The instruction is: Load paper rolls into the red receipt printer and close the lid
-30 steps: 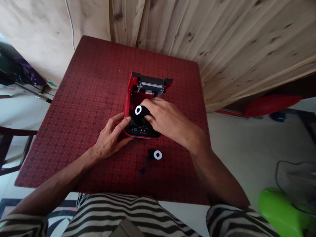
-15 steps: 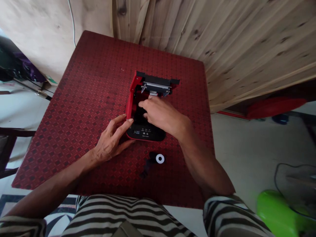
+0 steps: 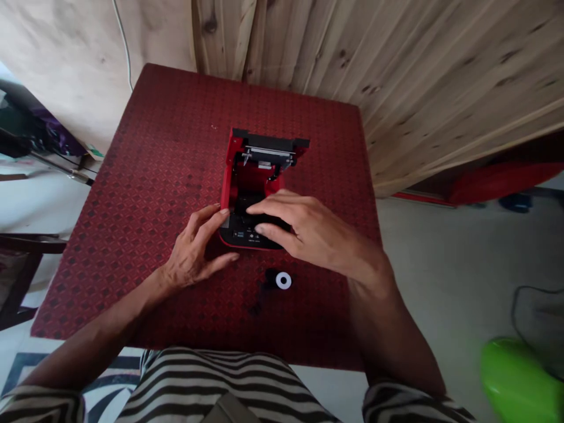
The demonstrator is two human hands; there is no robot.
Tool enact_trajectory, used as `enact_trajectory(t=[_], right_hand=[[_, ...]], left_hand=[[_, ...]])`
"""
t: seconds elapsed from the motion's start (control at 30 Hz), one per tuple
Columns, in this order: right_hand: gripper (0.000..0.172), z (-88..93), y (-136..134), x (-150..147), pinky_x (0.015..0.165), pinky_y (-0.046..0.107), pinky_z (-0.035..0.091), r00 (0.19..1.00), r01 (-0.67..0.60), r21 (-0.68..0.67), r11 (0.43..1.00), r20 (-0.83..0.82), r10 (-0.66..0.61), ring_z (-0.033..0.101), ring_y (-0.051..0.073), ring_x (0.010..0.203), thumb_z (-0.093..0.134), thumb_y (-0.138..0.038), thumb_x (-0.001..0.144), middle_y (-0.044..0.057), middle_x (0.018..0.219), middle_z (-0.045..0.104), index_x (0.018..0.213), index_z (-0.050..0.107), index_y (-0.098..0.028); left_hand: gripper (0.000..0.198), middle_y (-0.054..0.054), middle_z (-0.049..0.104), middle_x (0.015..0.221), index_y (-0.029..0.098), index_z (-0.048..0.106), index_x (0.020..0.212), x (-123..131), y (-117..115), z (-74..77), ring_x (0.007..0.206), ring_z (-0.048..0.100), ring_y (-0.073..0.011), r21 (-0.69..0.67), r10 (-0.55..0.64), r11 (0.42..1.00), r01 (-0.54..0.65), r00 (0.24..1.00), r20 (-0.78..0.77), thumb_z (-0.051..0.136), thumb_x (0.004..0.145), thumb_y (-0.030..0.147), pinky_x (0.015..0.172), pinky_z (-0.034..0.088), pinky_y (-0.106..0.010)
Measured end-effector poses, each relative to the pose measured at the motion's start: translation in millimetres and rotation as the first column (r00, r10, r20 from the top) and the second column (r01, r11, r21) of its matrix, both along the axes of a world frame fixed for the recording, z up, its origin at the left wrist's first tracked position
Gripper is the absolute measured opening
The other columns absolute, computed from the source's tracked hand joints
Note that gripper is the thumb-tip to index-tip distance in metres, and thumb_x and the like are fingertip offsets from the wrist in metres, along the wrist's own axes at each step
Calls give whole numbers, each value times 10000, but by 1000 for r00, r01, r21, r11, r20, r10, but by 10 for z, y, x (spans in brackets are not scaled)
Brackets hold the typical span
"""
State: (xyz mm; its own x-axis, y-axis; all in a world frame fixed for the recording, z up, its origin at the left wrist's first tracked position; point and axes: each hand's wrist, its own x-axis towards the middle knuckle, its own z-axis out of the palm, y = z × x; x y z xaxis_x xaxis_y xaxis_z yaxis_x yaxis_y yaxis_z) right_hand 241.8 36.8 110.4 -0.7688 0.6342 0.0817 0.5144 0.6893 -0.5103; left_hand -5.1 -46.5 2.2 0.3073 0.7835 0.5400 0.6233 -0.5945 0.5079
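A red and black label printer (image 3: 251,238) stands on the table with its lid (image 3: 268,144) raised, showing the red inner bay and a metal bar under the lid. My left hand (image 3: 191,247) is spread at the printer's front left corner. Its fingertips rest on the side edge, and its thumb is apart from the case. Over the front right of the bay hovers my right hand (image 3: 312,232), thumb and fingers apart, nothing visible between them. It covers part of the right wall. In front of the printer lies a small roll (image 3: 289,281) with a white end and dark core.
The red patterned table (image 3: 167,141) stands near a wooden plank wall (image 3: 299,47). A chair (image 3: 30,258) is at the left, beside a metal pole (image 3: 61,167). On the floor at the right sits a bright green object (image 3: 520,376).
My right hand has drawn out of the printer's bay toward the front right, and its fingers have opened. My left thumb has come away from the printer's front edge.
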Motion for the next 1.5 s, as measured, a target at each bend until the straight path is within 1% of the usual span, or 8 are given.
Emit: enact_trajectory(t=[0.13,0.33,0.43,0.6,0.83,1.17,1.3,1.5], right_hand=[[160,-133,-83,33,963,370,599,988,80,71,994,-135,-70,737,215,1011,637,-164,1021,73,1091,789,1133,752,-175],[230,-117,-278,76,1010,389,603,974,152,97,984,-184,-132,720,229,1098,649,-112,997,92,1170,749,1217,692,-165],[224,-91,-363,78,971,363,605,970,186,128,974,-179,-161,717,205,1053,573,-61,1016,77,1129,755,1158,696,-183],[265,-251,-423,-3,862,365,587,962,269,406,873,-160,-222,652,205,924,525,-59,1031,72,1039,757,999,741,-210],[309,-461,-536,-83,836,349,564,945,327,514,793,-169,-280,621,197,864,479,-91,1063,69,931,722,1117,769,-185],[280,-506,-586,-17,805,377,557,931,364,416,834,-165,-325,645,212,881,515,-137,1058,58,927,730,1123,764,-247],[261,-516,-612,18,780,367,567,932,360,443,821,-202,-300,638,206,861,545,-123,1040,53,921,738,1090,767,-251],[270,-505,-600,46,820,395,596,941,323,410,853,-234,-244,655,221,893,562,-104,1023,65,947,740,1145,762,-238]], left_hand=[[845,-191,535,1493,251,257,1672,-99,174,193,1260,644,-310,-70,24,997,-17,994,104,635,996,588,1026,620,-509],[751,-175,457,1564,240,289,1642,-158,953,621,1356,589,-289,32,77,996,-80,994,79,568,1041,595,1097,559,-466],[663,-124,612,1429,203,323,1602,-96,1189,710,1297,641,-237,-67,13,998,-8,997,73,439,1092,610,1097,562,-436],[510,-55,625,1466,270,473,1543,10,991,711,1301,651,-203,-99,-4,995,16,994,111,453,1107,534,1093,572,-354],[468,-117,620,1427,229,588,1469,-52,685,664,1360,575,-269,13,-145,989,146,987,-72,506,1081,478,1190,507,-506],[1017,-165,513,1532,230,481,1570,-137,596,347,1461,511,-418,131,-267,948,290,949,-166,781,775,789,1240,438,-650],[970,-111,542,1522,349,511,1522,-111,560,337,1464,524,-426,103,-182,974,202,968,-174,827,720,793,1209,468,-658],[853,-102,594,1455,317,644,1343,-110,566,309,1406,571,-427,-3,-92,996,93,981,-173,868,665,784,1184,479,-666]])
